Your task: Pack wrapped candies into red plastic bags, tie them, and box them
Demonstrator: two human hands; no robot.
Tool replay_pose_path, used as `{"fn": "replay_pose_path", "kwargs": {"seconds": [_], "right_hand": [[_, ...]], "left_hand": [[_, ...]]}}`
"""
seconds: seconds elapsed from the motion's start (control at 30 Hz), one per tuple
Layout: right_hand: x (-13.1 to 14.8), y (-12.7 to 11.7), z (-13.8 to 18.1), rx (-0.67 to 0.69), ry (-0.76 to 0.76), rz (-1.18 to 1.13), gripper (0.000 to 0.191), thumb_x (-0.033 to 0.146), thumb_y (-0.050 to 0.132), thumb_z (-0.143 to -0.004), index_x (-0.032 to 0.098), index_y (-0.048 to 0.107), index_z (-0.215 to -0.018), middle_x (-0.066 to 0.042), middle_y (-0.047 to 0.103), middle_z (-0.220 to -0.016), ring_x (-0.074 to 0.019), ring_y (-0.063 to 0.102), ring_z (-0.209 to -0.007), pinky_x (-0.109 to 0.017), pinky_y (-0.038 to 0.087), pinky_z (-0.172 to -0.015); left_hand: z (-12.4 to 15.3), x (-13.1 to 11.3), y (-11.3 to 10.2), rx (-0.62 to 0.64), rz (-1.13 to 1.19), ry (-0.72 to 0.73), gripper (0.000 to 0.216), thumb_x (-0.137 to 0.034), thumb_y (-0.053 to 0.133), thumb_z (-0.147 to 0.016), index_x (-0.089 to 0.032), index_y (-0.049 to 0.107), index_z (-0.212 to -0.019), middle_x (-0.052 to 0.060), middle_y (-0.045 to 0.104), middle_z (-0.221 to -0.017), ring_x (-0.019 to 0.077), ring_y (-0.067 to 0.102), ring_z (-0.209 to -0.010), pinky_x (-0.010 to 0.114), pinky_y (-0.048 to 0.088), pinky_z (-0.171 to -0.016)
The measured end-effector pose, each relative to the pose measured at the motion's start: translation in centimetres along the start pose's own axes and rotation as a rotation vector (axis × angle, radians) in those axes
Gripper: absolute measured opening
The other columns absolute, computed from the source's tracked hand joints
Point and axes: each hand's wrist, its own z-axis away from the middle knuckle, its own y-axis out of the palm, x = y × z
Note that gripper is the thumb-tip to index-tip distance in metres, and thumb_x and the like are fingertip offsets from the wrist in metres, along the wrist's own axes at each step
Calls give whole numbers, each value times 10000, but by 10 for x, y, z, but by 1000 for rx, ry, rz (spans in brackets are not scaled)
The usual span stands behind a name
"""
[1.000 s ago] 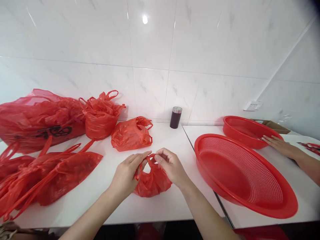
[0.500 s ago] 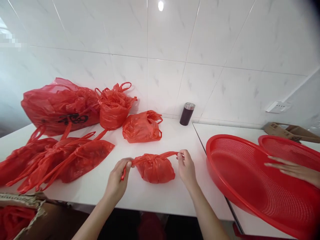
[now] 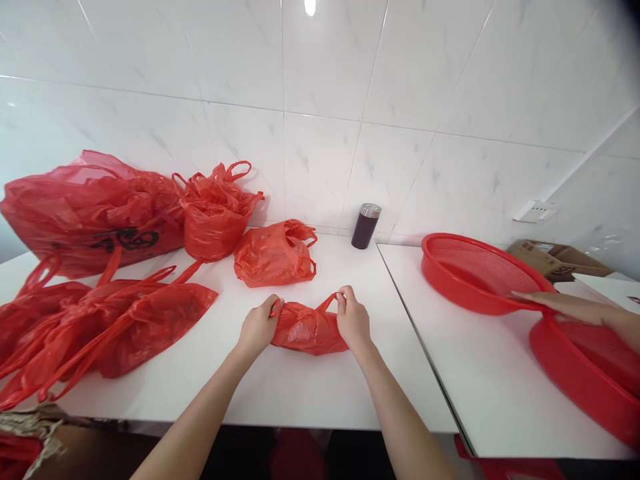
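Observation:
A small red plastic bag (image 3: 307, 329) lies on the white counter (image 3: 280, 387) in front of me. My left hand (image 3: 259, 326) is closed on its left handle and my right hand (image 3: 352, 319) is closed on its right handle, one at each side of the bag. The bag looks bunched and low between them.
Several more red bags are piled at the left (image 3: 105, 267), and one (image 3: 274, 253) lies behind the small bag. A dark jar (image 3: 365, 226) stands by the tiled wall. Two red mesh baskets (image 3: 475, 270) (image 3: 590, 367) sit at the right, where another person's hand (image 3: 565, 305) rests. Cardboard boxes sit at far right (image 3: 555, 259) and lower left (image 3: 30, 427).
My hands pulled the handles apart, then came back in close against the bag. The large basket has moved away to the right, with the other person's hand on the baskets.

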Motion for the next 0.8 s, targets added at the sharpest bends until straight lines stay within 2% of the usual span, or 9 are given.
{"fn": "replay_pose_path", "kwargs": {"seconds": [0.1, 0.23, 0.33, 0.43, 0.53, 0.63, 0.73, 0.8], "right_hand": [[-3, 17, -15, 32, 44, 60, 240, 326, 237, -1004, 268, 470, -1000, 47, 519, -571, -157, 499, -520, -238, 244, -511], [-6, 40, -27, 44, 86, 138, 213, 286, 266, -1002, 245, 474, -1010, 23, 554, -603, -155, 512, -535, -248, 222, -523], [-7, 45, -30, 46, 82, 168, 200, 291, 281, -1003, 232, 471, -1033, 0, 589, -646, -164, 540, -573, -257, 221, -534], [-9, 42, -29, 50, 77, 161, 188, 282, 294, -1000, 229, 473, -1025, -8, 605, -667, -167, 552, -592, -259, 224, -539], [-11, 37, -24, 60, 71, 109, 176, 258, 306, -989, 238, 481, -997, -1, 608, -670, -164, 557, -596, -254, 235, -538], [-4, 36, -17, 92, 46, 12, 167, 263, 336, -972, 258, 502, -954, 10, 627, -705, -163, 574, -621, -243, 269, -544], [11, 40, -22, 137, -30, -131, 151, 319, 382, -949, 279, 525, -926, 38, 643, -763, -150, 601, -675, -231, 342, -576], [21, 42, -35, 134, -70, -235, 172, 389, 417, -927, 292, 526, -1018, 38, 656, -883, -139, 613, -731, -237, 404, -638]], "left_hand": [[-12, 5, 6, 64, -102, -91, 257, -354, 371, -974, -227, 582, -901, -2, 615, -721, 168, 582, -655, 296, 455, -622], [-24, 3, 18, 115, -232, -171, 277, -377, 526, -932, -155, 611, -1073, 50, 654, -942, 171, 630, -796, 371, 526, -740], [-29, 1, 24, 125, -293, -195, 298, -370, 550, -922, -158, 604, -1124, 73, 649, -1053, 195, 637, -896, 410, 529, -805], [-27, 3, 19, 130, -302, -210, 305, -376, 540, -924, -156, 606, -1124, 71, 659, -1030, 199, 639, -892, 420, 519, -815], [-14, 15, 0, 101, -270, -244, 228, -317, 487, -917, -202, 637, -1043, 77, 695, -937, 237, 656, -836, 396, 502, -736], [12, 38, -29, 27, -203, -278, 200, -295, 436, -877, -255, 631, -895, 62, 719, -853, 259, 668, -780, 331, 469, -636], [41, 68, -65, -86, -132, -327, 250, -390, 390, -883, -253, 585, -811, 34, 708, -736, 230, 673, -690, 291, 471, -598], [58, 89, -89, -236, -72, -370, 331, -477, 370, -879, -244, 595, -809, 38, 690, -650, 241, 669, -618, 312, 486, -569]]}}
